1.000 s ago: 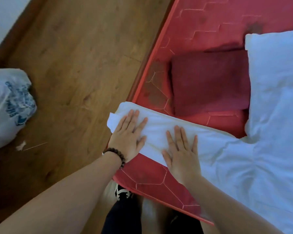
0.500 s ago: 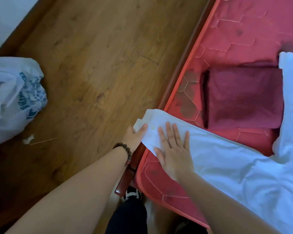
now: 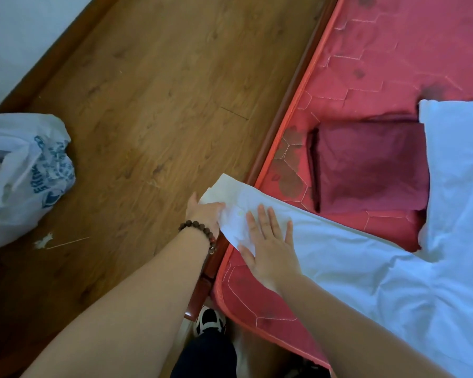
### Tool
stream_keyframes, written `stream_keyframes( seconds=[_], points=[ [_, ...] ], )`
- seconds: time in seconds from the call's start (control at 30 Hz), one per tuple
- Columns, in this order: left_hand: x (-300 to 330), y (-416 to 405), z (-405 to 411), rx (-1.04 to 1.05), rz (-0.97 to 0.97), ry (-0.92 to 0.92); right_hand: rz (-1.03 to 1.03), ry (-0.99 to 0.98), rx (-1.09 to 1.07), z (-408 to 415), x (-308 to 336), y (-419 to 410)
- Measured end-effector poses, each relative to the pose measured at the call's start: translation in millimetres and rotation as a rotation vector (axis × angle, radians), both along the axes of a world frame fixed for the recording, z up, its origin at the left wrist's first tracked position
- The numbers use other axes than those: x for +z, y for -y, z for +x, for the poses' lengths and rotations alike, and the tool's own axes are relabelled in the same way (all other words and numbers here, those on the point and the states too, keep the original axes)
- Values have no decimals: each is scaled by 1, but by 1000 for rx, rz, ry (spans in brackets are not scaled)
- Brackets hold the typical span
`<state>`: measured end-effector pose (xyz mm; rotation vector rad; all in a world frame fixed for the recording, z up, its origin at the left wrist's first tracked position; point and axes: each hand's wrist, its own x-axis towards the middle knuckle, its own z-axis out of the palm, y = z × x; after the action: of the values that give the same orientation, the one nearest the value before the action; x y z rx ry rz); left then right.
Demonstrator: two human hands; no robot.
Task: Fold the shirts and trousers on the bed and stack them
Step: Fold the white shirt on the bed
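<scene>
Left hand [image 3: 204, 214] seemingly pinching white garment's [image 3: 339, 257] end, right hand [image 3: 268, 241] flat atop.

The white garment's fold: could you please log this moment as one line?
left hand grips white garment end | right hand presses it flat | folded maroon garment beside | bed

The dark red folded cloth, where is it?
The dark red folded cloth lies on the red mattress, right of centre, beside the white garment.
</scene>
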<state>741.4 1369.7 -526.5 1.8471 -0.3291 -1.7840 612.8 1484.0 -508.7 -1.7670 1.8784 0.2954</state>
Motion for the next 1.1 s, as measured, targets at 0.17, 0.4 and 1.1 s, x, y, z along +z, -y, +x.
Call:
stream_keyframes(
  seconds=[0.17,0.4,1.1],
  points=[
    [68,-4,-25,-241,-358,223,-185,181,-134,13,25,7],
    [161,-41,-85,-535,-662,52,-477,706,-990,-12,102,23],
    [43,-290,-325,-1645,-981,912,-739,1275,-1702,-487,173,-240]
  ],
)
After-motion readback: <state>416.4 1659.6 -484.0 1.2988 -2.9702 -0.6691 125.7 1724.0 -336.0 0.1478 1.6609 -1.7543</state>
